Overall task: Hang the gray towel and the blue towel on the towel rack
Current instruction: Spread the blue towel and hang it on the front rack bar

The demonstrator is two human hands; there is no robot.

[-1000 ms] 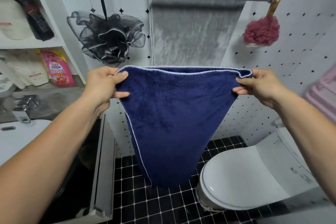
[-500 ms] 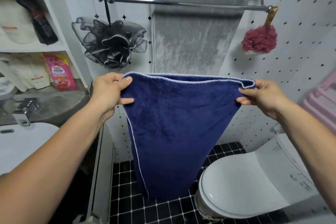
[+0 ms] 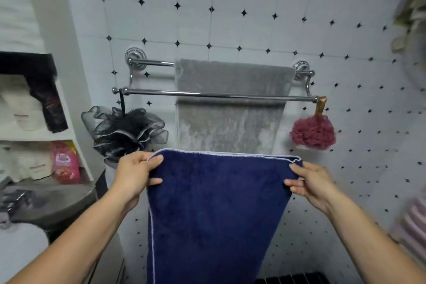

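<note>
Step in hand: drape the plush navy-blue towel, edged in pale piping, over the bare front bar of the polished chrome double-bar towel rack. The towel hangs below and in front of the rack, spread flat. The left hand pinches its upper left corner and the right hand its upper right. Keep the top edge taut and level, lift it above the front bar, then lower it behind. The short-pile gray towel already hangs from the rack's rear bar.
</note>
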